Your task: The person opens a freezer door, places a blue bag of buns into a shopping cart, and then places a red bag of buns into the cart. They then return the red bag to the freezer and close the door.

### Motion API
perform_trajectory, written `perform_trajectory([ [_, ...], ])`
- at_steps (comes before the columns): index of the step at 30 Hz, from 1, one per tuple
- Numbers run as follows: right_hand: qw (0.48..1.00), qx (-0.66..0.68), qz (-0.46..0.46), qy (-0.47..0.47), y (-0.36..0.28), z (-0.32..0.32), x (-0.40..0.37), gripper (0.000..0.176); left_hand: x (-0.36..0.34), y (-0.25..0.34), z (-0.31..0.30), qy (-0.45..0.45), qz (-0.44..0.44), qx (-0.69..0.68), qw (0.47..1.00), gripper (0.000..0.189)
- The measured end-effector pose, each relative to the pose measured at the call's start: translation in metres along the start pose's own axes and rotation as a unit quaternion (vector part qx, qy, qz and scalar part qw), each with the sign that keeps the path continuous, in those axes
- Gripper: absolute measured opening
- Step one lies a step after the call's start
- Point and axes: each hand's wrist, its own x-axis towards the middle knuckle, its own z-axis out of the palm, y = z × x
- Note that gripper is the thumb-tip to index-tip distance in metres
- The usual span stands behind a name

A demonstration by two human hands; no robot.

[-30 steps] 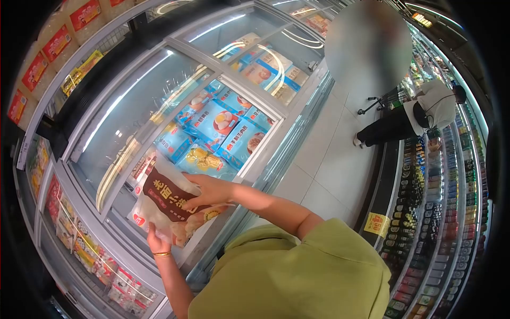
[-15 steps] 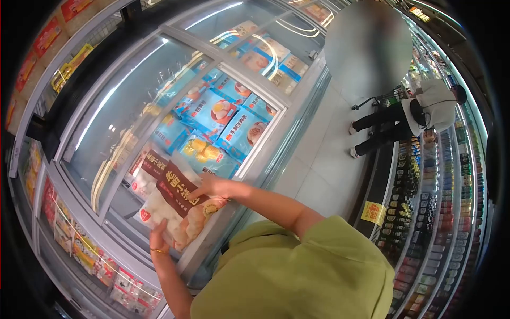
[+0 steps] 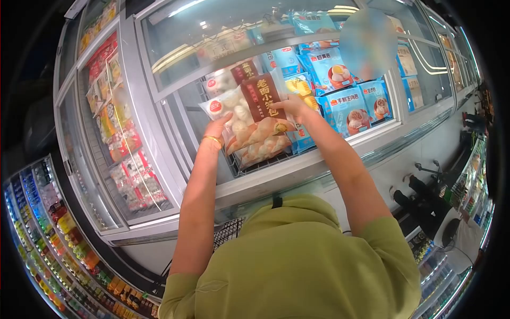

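Note:
Between my two hands is a clear bag of steamed buns (image 3: 242,115) with a dark brown label, held over the open section of a chest freezer. My left hand (image 3: 217,131), with a gold bangle at the wrist, grips its lower left edge. At the right edge, my right hand (image 3: 293,106) pinches the bag beside the label. Another similar bun bag (image 3: 219,83) shows behind it, and more buns (image 3: 264,152) lie just below in a wire rack. Blue bun packets (image 3: 348,112) fill the freezer to the right of my right hand.
A sliding glass lid (image 3: 212,40) covers the freezer's far side. Its pale front rim (image 3: 265,178) runs before me. To the left stands another freezer section (image 3: 122,133) with red and white packets. Bottle shelves (image 3: 69,234) are at lower left. A person (image 3: 441,218) stands at right.
My view has turned, so the freezer now lies straight ahead and the bag appears more upright. Both hands stay on the bag.

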Motion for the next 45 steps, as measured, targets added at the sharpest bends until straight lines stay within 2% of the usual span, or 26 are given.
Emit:
perform_trajectory([
  [3, 0.999, -0.023, 0.035, -0.004, 0.02, -0.002, 0.017, 0.038, 0.028, -0.032, -0.026, 0.065, -0.067, 0.026, 0.995, 0.041],
  [5, 0.974, -0.209, 0.089, -0.011, 0.051, -0.009, 0.04, 0.04, 0.029, -0.056, -0.04, 0.066, -0.095, 0.002, 0.993, 0.047],
  [7, 0.961, -0.25, 0.114, -0.023, 0.049, -0.003, 0.027, 0.04, 0.034, -0.075, -0.055, 0.071, -0.121, 0.01, 0.99, 0.049],
  [9, 0.89, -0.407, 0.205, -0.016, 0.065, -0.008, 0.033, 0.04, 0.034, -0.087, -0.056, 0.145, -0.201, 0.232, 0.941, 0.038],
  [11, 0.862, -0.458, 0.213, -0.05, 0.071, -0.018, 0.035, 0.036, 0.019, -0.072, -0.031, 0.148, -0.192, 0.273, 0.931, 0.043],
  [13, 0.736, -0.66, 0.148, 0.017, 0.068, -0.017, 0.024, 0.033, 0.017, -0.056, -0.013, 0.085, -0.282, 0.544, 0.786, 0.068],
  [14, 0.725, -0.676, 0.131, 0.005, 0.062, -0.016, 0.017, 0.03, 0.015, -0.047, -0.001, 0.04, -0.28, 0.631, 0.722, 0.08],
  [15, 0.725, -0.676, 0.132, 0.007, 0.054, -0.012, 0.015, 0.03, 0.016, -0.054, 0.003, 0.038, -0.279, 0.632, 0.722, 0.08],
  [17, 0.723, -0.683, 0.101, 0.016, 0.042, 0.002, 0.013, 0.029, 0.012, -0.072, 0.003, 0.14, -0.134, 0.717, 0.67, 0.084],
  [19, 0.727, -0.68, 0.089, 0.034, 0.045, 0.009, 0.016, 0.03, 0.013, -0.068, 0.007, 0.106, -0.14, 0.717, 0.675, 0.087],
  [21, 0.721, -0.689, 0.071, 0.026, 0.062, 0.009, 0.029, 0.044, 0.011, -0.068, 0.007, 0.01, 0.013, 0.772, 0.635, 0.091],
  [25, 0.694, -0.707, 0.121, -0.057, 0.082, 0.005, 0.035, 0.057, 0.035, -0.113, -0.028, -0.095, -0.072, 0.763, 0.635, 0.101],
  [27, 0.695, -0.711, 0.083, -0.064, 0.089, 0.003, 0.036, 0.072, 0.022, -0.115, -0.019, -0.119, -0.062, 0.819, 0.559, 0.095],
  [28, 0.706, -0.698, 0.085, -0.082, 0.086, 0.001, 0.037, 0.079, 0.025, -0.109, -0.014, -0.118, -0.061, 0.818, 0.559, 0.095],
  [29, 0.705, -0.699, 0.085, -0.082, 0.086, 0.001, 0.037, 0.079, 0.03, -0.102, -0.009, -0.145, -0.121, 0.802, 0.567, 0.092],
  [30, 0.696, -0.708, 0.084, -0.086, 0.08, 0.004, 0.033, 0.074, 0.035, -0.095, -0.005, -0.171, -0.178, 0.782, 0.572, 0.089],
  [34, 0.686, -0.71, 0.125, -0.099, 0.072, 0.009, 0.049, 0.056, 0.048, -0.073, 0.0, -0.176, -0.208, 0.751, 0.602, 0.071],
  [36, 0.679, -0.719, 0.117, -0.094, 0.063, 0.014, 0.063, 0.059, 0.056, -0.057, -0.001, -0.046, -0.202, 0.754, 0.624, 0.06],
  [37, 0.672, -0.727, 0.112, -0.087, 0.059, 0.018, 0.066, 0.062, 0.054, -0.054, 0.0, -0.044, -0.203, 0.753, 0.625, 0.06],
  [38, 0.672, -0.727, 0.112, -0.089, 0.056, 0.022, 0.066, 0.062, 0.05, -0.052, 0.002, 0.029, -0.034, 0.753, 0.657, 0.054],
  [39, 0.721, -0.692, -0.009, -0.029, 0.044, 0.028, 0.06, 0.062, 0.05, -0.053, 0.003, 0.101, 0.138, 0.727, 0.666, 0.049],
  [40, 0.754, -0.643, -0.13, 0.033, 0.035, 0.031, 0.059, 0.061, 0.053, -0.052, 0.006, 0.102, 0.14, 0.726, 0.666, 0.049],
  [41, 0.752, -0.644, -0.133, 0.034, 0.036, 0.029, 0.066, 0.061, 0.057, -0.05, 0.01, 0.122, 0.185, 0.755, 0.617, 0.056],
  [42, 0.709, -0.664, -0.225, 0.076, 0.042, 0.028, 0.076, 0.062, 0.061, -0.049, 0.01, 0.142, 0.228, 0.78, 0.565, 0.063],
  [43, 0.657, -0.676, -0.314, 0.117, 0.048, 0.027, 0.085, 0.063, 0.067, -0.054, 0.003, 0.144, 0.229, 0.781, 0.563, 0.063],
  [45, 0.656, -0.695, -0.274, 0.108, 0.062, 0.019, 0.091, 0.064, 0.076, -0.061, -0.012, 0.118, 0.094, 0.831, 0.535, 0.074],
])
